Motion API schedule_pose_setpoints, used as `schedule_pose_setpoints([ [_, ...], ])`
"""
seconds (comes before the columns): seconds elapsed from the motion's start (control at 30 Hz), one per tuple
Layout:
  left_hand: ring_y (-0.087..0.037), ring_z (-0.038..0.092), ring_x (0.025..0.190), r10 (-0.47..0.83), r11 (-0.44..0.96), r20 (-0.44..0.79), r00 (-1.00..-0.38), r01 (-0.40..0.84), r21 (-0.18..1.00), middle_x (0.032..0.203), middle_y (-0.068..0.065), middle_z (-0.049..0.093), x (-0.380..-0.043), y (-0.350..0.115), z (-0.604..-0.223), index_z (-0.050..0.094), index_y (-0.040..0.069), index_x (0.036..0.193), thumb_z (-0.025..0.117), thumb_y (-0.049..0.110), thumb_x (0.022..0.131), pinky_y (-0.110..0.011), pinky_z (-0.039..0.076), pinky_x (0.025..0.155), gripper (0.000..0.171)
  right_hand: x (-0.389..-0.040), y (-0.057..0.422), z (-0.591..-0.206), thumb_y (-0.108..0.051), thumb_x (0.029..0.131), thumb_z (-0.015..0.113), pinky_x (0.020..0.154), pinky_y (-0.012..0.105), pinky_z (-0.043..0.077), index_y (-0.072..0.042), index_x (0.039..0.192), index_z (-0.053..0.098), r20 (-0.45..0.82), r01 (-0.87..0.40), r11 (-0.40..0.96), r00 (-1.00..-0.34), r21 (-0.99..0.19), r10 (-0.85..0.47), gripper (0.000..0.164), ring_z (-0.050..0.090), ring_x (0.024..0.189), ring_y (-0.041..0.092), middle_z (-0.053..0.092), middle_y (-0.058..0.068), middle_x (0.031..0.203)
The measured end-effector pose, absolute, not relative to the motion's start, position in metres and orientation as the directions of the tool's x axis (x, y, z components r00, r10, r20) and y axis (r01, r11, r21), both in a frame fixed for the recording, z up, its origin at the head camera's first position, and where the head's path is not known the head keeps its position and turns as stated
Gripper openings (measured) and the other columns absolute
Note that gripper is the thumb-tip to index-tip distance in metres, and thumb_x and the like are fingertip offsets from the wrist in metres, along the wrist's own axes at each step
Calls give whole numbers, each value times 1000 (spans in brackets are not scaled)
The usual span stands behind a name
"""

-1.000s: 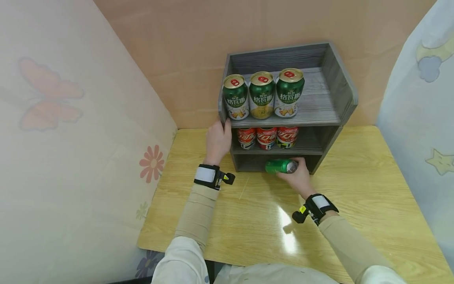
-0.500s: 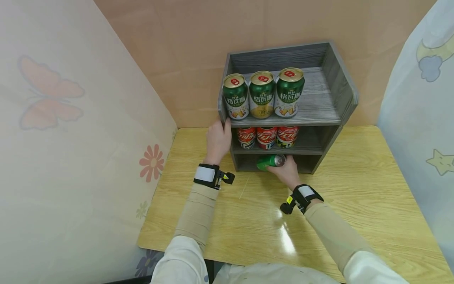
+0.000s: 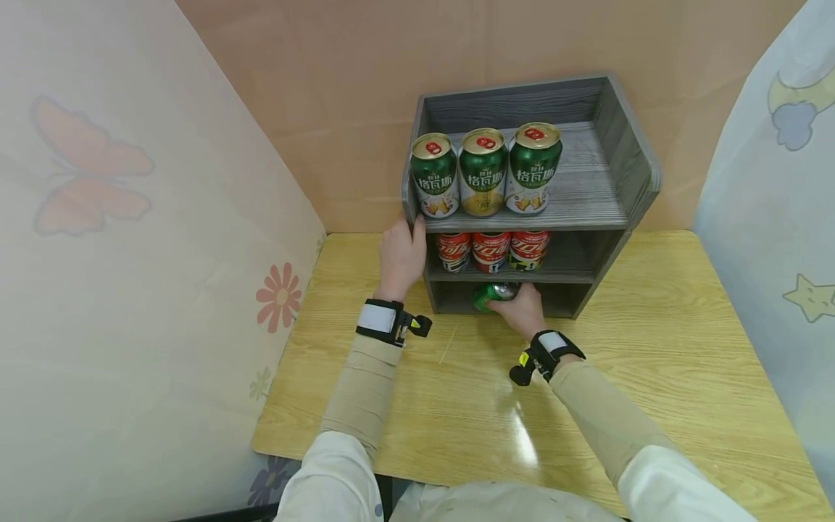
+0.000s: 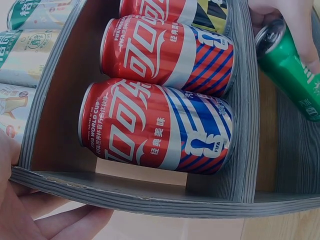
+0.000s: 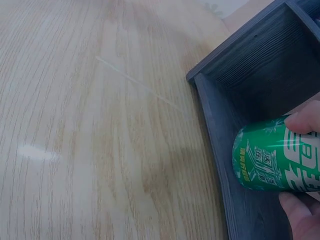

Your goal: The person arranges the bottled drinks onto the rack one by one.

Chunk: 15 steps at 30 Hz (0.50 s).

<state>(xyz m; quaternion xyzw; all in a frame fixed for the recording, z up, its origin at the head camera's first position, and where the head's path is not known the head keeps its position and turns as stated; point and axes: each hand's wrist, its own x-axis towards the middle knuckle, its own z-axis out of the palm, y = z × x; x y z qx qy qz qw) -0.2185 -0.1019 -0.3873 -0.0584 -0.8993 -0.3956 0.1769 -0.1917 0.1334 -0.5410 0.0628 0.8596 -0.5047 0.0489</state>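
My right hand [image 3: 523, 310] grips a green soda can [image 5: 262, 157] inside the bottom compartment of the grey wooden shelf [image 3: 596, 185]. The can is tilted, its silver top toward the right and its base toward the left in the head view. At the shelf's left side, my left hand [image 3: 401, 259] holds the side panel, thumb on the front edge and fingers [image 4: 75, 222] on the outer face. Three red cola cans [image 4: 157, 127] stand side by side on the middle level. Three dark green and gold-topped cans [image 3: 483, 174] stand on the top level, grouped to the left.
The shelf stands at the back of a light wooden table [image 3: 691, 348], against a tan backdrop [image 3: 313, 87]. Patterned white panels [image 3: 163, 290] rise on the left and right. A black strap with a camera [image 3: 380, 321] sits on each wrist.
My right hand has carried the green can leftward and deeper into the bottom compartment. My left hand stays on the shelf's side, and the other cans have not moved.
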Motion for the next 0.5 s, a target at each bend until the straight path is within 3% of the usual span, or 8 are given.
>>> schedule_pose_setpoints([
  [0.17, -25, 49, 61, -29, 685, 369, -929, 250, 684, 70, -6, 44, -219, -102, -387, 54, 6, 99, 42, 30, 109, -37, 34, 52, 29, -194, 132, -541, -22, 84, 82, 96, 53, 47, 14, 135, 44, -141, 153, 488, -988, -859, 62, 73, 56, 114, 44, 56, 30, 125],
  [0.4, -26, 50, 62, -29, 692, 368, -929, 247, 679, 70, -6, 45, -219, -102, -388, 55, 5, 99, 42, 31, 110, -38, 36, 52, 31, -197, 129, -538, -26, 87, 79, 84, 50, 52, 14, 119, 56, -150, 157, 504, -987, -849, 55, 56, 63, 98, 40, 63, 27, 111],
  [0.5, -26, 51, 62, -33, 684, 367, -930, 247, 686, 70, -6, 45, -219, -101, -387, 55, 4, 100, 42, 30, 110, -39, 36, 53, 30, -199, 129, -540, -27, 87, 79, 86, 50, 52, 13, 121, 57, -146, 145, 500, -989, -854, 37, 57, 64, 100, 40, 64, 28, 112],
])
